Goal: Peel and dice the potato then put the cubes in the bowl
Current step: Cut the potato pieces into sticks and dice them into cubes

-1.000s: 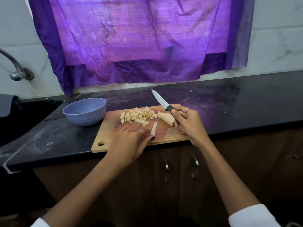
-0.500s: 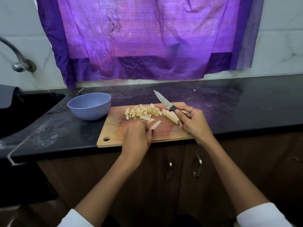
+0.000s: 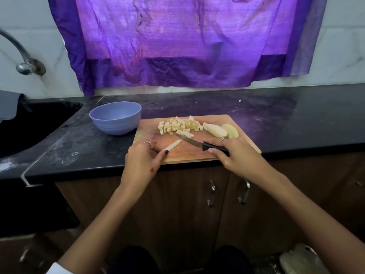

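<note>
A wooden cutting board (image 3: 197,153) lies on the black counter. My left hand (image 3: 141,160) pinches the near end of a pale potato strip (image 3: 173,145) lying on the board. My right hand (image 3: 237,155) grips the black handle of a small knife (image 3: 197,143), its blade pointing left, just right of the strip. A pile of potato cubes (image 3: 177,125) sits at the board's far side, with two peeled potato slices (image 3: 221,130) to its right. The blue bowl (image 3: 116,119) stands left of the board; I see nothing in it.
A black sink (image 3: 29,123) with a metal tap (image 3: 23,62) lies at the left. A purple cloth (image 3: 177,40) hangs on the wall behind. Cabinet doors with metal handles (image 3: 211,192) are below the counter edge.
My right hand swung the knife from pointing up and away to lying low over the board, blade toward the strip. My left hand kept the strip. The potato slices behind my right hand came into view.
</note>
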A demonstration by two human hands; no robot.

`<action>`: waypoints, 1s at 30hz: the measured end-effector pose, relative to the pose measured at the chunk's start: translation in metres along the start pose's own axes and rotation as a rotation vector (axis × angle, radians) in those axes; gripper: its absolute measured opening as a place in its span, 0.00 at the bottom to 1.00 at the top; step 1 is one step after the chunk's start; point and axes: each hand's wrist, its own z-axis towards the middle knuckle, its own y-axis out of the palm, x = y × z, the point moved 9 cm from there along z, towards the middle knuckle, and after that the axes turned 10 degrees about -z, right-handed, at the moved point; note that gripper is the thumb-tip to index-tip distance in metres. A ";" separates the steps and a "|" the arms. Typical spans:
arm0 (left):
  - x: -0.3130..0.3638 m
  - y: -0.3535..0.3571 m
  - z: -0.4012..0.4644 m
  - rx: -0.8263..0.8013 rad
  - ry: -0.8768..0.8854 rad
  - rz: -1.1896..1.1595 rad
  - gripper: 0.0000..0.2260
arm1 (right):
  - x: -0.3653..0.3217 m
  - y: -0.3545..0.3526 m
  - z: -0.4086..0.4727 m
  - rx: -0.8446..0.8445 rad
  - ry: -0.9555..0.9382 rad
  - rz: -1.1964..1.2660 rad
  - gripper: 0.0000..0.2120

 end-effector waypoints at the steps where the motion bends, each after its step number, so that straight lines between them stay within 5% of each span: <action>1: 0.000 -0.001 -0.001 0.006 0.004 -0.009 0.10 | -0.001 -0.001 0.001 0.002 -0.002 -0.004 0.15; 15: -0.006 -0.003 -0.001 0.008 -0.040 -0.110 0.09 | -0.023 -0.007 0.026 -0.112 -0.072 -0.160 0.15; 18: -0.010 -0.002 0.000 -0.005 -0.063 -0.126 0.08 | -0.028 -0.012 0.025 -0.031 -0.102 -0.275 0.16; 30: -0.010 0.001 0.002 -0.025 -0.063 -0.130 0.07 | -0.017 0.000 0.020 -0.118 0.001 0.006 0.12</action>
